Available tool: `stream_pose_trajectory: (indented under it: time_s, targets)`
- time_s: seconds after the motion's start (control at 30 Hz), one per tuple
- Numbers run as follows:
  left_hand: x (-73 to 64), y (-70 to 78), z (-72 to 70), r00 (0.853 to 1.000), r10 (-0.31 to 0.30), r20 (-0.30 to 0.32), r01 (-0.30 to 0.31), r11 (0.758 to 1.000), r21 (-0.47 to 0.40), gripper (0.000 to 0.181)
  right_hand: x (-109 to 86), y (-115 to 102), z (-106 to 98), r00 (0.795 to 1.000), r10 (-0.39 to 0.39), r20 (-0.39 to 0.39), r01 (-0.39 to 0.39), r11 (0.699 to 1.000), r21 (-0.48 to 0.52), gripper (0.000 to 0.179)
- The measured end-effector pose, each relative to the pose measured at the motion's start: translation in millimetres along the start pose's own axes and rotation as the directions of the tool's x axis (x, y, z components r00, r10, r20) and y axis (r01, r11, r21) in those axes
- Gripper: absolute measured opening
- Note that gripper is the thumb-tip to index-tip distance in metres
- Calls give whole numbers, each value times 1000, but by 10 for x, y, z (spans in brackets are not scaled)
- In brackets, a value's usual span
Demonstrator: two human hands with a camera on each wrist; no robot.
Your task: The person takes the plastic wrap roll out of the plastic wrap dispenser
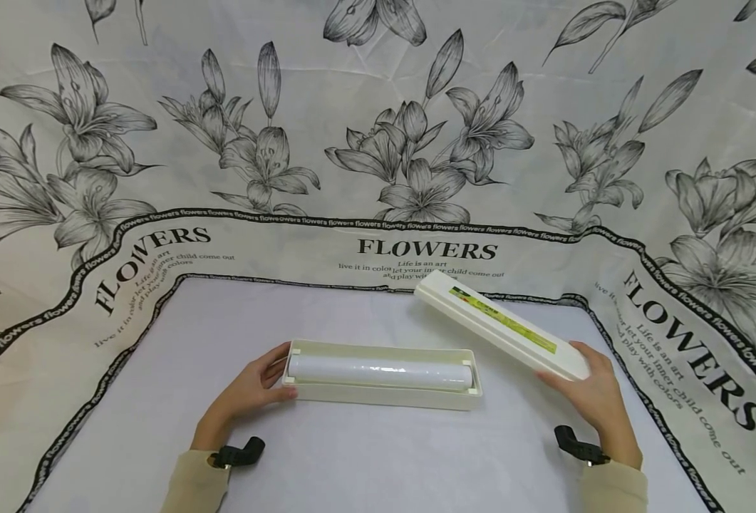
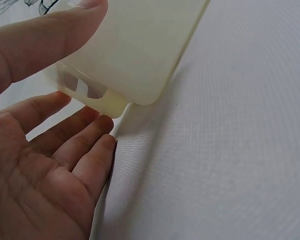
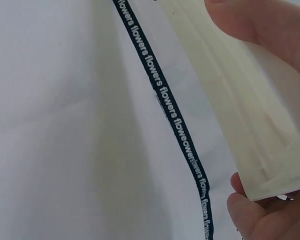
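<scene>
A long cream plastic box (image 1: 378, 397) lies on the white tabletop, its top uncovered. Inside it is a white roll of what looks like plastic wrap (image 1: 380, 373). My left hand (image 1: 249, 388) holds the box's left end, thumb (image 2: 55, 40) on the front wall and fingertips at the slotted end. To the right, my right hand (image 1: 592, 388) grips the near end of the long lid (image 1: 467, 312), which slants up and away to the left, raised off the table. A yellow-green label (image 1: 502, 319) runs along the lid's top; its underside shows in the right wrist view.
The white tabletop (image 1: 378, 463) is edged by a black printed border (image 1: 288, 283). Behind and at both sides rises a floral cloth (image 1: 416, 142) with "FLOWERS" lettering. A black strap mount (image 1: 243, 452) sits on each wrist.
</scene>
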State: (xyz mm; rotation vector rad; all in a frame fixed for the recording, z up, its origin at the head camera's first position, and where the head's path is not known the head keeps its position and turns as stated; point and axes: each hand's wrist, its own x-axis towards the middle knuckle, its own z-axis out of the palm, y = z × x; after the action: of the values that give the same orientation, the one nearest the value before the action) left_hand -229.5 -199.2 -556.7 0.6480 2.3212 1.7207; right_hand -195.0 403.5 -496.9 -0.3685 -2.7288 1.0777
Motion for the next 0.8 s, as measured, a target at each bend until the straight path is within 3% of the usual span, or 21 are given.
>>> stream_pose_trajectory:
  time_s: [0.63,0.8]
  targets:
    - [4,-7,10,1000,-15,-16,15,1000,5,96,-48,245,-306,995,82,-59,-82,997,4,111]
    - [2,4,12,1000,-19,-14,19,1000,8,97,-67,298,-367,994,82,-68,-84,996,-36,111]
